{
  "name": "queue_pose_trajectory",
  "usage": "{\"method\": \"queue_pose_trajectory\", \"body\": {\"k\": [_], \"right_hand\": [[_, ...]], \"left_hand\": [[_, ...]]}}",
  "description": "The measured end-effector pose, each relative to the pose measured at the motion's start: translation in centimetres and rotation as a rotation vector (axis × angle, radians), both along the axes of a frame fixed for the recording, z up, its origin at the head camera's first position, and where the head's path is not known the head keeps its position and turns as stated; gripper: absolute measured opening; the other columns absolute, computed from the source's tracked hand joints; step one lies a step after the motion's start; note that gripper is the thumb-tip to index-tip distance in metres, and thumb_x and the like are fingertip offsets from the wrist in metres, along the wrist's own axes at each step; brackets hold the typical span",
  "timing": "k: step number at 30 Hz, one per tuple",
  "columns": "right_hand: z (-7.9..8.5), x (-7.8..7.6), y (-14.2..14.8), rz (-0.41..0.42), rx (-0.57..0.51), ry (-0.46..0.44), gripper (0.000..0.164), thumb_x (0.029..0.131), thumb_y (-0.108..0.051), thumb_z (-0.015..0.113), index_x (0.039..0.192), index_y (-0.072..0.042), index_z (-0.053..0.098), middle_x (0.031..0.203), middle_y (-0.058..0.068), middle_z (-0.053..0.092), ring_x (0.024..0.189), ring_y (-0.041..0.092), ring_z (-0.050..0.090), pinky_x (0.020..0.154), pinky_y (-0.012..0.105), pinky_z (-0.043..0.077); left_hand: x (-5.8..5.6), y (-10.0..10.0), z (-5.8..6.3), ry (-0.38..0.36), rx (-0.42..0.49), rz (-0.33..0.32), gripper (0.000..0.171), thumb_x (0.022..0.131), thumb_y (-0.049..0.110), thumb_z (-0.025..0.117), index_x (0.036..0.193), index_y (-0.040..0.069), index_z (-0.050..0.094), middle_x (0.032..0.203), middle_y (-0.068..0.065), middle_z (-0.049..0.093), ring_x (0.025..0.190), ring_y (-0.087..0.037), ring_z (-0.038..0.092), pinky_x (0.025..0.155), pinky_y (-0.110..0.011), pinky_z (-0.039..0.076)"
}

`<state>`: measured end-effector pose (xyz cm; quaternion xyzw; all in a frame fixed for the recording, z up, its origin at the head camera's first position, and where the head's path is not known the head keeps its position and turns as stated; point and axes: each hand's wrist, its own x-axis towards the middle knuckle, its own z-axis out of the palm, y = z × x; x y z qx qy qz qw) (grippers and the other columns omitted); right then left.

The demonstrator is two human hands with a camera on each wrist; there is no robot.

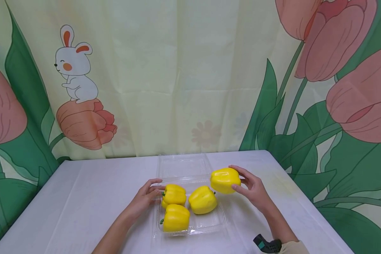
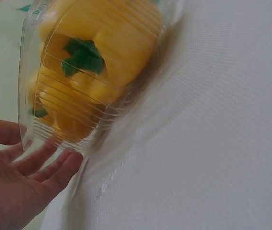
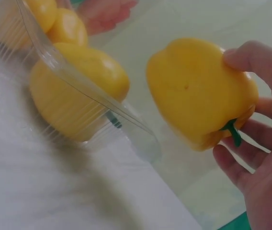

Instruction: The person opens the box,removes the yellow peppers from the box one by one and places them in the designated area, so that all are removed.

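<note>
My right hand point(image 1: 254, 192) holds a yellow bell pepper point(image 1: 225, 180) between thumb and fingers, raised by the back right of a clear plastic clamshell container point(image 1: 206, 229). In the right wrist view its green stem point(image 3: 232, 132) points toward the palm. My left hand point(image 1: 144, 199) is at the container's left side, its fingers point(image 2: 62, 170) fairly straight against the ribbed wall. Inside sit more yellow peppers: one at the back left point(image 1: 175, 194), one at the front left point(image 1: 176, 218) and one to the right point(image 1: 203, 200).
The container's clear lid point(image 1: 184, 165) lies folded open toward the table's back edge. A white cloth covers the table point(image 1: 92, 197). Behind it hangs a curtain point(image 1: 146, 70) printed with a rabbit and tulips. A dark band point(image 1: 266, 244) is around the right wrist.
</note>
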<state>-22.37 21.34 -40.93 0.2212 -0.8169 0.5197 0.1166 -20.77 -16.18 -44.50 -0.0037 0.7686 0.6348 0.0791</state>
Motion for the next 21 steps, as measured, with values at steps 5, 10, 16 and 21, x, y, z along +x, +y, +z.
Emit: {"method": "queue_pose_trajectory", "body": {"k": [5,10,16,21], "right_hand": [[-0.04,0.01,0.12,-0.007,0.002,0.002,0.055,0.088,-0.016,0.07,0.139,-0.011,0.049,0.142,0.012,0.052,0.117,-0.006,0.051,0.093,0.01,0.046],[0.04,0.07,0.24,-0.016,0.011,-0.008,0.055,0.089,-0.017,0.069,0.14,-0.012,0.049,0.143,0.011,0.052,0.117,-0.007,0.05,0.093,0.01,0.046],[0.14,0.11,0.36,-0.027,0.019,-0.017,0.056,0.088,-0.019,0.069,0.14,-0.012,0.049,0.143,0.011,0.051,0.117,-0.007,0.05,0.093,0.01,0.046],[0.13,0.07,0.46,-0.036,0.022,-0.022,0.056,0.089,-0.02,0.069,0.14,-0.011,0.048,0.143,0.011,0.051,0.116,-0.008,0.049,0.093,0.01,0.046]], "left_hand": [[0.03,-0.02,-0.05,0.006,0.003,-0.007,0.038,0.099,0.014,0.047,0.137,0.014,0.044,0.128,-0.007,0.062,0.112,-0.021,0.061,0.093,-0.039,0.055],[0.08,-0.05,-0.05,0.009,0.01,-0.015,0.038,0.099,0.014,0.047,0.137,0.014,0.044,0.128,-0.008,0.062,0.112,-0.022,0.06,0.093,-0.039,0.055],[0.15,0.03,0.07,0.005,0.007,-0.009,0.038,0.099,0.014,0.047,0.137,0.013,0.044,0.127,-0.007,0.062,0.111,-0.021,0.061,0.093,-0.039,0.055],[0.22,0.05,0.16,-0.001,0.005,-0.008,0.039,0.099,0.015,0.047,0.138,0.013,0.044,0.128,-0.007,0.062,0.112,-0.021,0.06,0.094,-0.039,0.055]]}}
